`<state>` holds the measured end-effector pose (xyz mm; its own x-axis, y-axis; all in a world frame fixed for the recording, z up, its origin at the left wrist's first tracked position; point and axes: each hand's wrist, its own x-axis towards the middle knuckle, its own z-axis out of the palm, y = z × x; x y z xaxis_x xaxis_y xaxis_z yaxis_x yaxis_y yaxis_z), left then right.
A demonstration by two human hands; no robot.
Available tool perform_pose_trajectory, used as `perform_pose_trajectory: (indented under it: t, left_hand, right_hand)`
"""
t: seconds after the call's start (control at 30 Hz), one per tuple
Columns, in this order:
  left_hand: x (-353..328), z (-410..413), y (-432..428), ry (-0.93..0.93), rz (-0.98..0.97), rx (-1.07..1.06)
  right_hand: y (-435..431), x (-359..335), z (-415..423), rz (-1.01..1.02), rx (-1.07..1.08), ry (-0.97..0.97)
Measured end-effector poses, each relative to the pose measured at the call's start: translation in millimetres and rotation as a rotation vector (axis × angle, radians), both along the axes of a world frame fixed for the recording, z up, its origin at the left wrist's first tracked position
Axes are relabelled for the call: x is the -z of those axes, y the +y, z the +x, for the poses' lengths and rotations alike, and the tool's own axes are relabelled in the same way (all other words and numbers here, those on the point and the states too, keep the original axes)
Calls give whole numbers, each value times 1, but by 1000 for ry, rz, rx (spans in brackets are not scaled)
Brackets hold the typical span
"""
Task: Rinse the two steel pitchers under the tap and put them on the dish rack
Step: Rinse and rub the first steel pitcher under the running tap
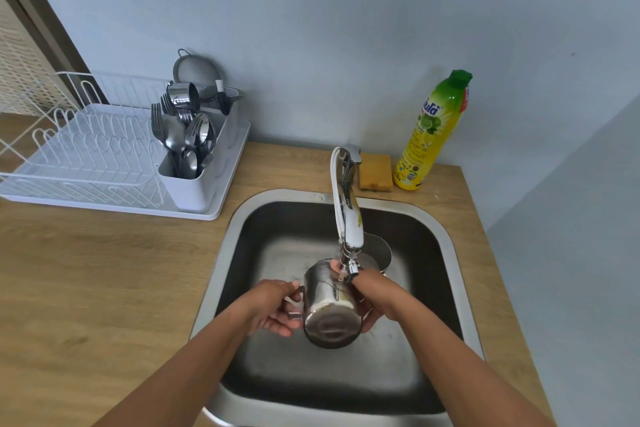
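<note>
The steel pitcher (pixel 330 305) lies tilted on its side under the tap (pixel 348 215), over the middle of the sink (pixel 221 274), its base toward the camera and water running down its wall; wet steel and a foam line near the base could let it slip and knock the second pitcher (pixel 379 251), standing just behind the tap. The left hand (pixel 272 307) has its fingers curled around the handle. The right hand (pixel 375 295) cups the far side, fingers pressed to the body; the dish rack (pixel 86 152) waits well left of the sink.

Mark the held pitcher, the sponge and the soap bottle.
held pitcher (pixel 329 322): head view, on its base.
sponge (pixel 375 172): head view, on its yellow face.
soap bottle (pixel 431 135): head view, on its label.
</note>
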<state>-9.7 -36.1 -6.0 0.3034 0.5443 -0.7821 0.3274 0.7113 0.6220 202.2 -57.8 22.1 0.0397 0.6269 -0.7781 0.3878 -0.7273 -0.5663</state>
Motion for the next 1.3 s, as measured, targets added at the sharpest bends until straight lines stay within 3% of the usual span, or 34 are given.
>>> perform_pose_trajectory:
  t: [0.17,0.6,0.8,1.07,1.3]
  left_hand:
    - [-7,-8,-4,-66,-7,37]
    - [-3,10,-17,-210,11,49]
    - [-14,24,-10,-228,138,19]
    - [-20,28,-5,-210,337,-116]
    - [-30,17,-3,-27,585,-134]
  right_hand:
    - [-14,2,-3,115,-77,-6]
    - [-53,-26,7,525,-164,-323]
    - [-58,-42,15,656,-240,-425]
    - [-47,-31,22,731,-249,-402]
    - [-27,-7,13,743,-171,-321]
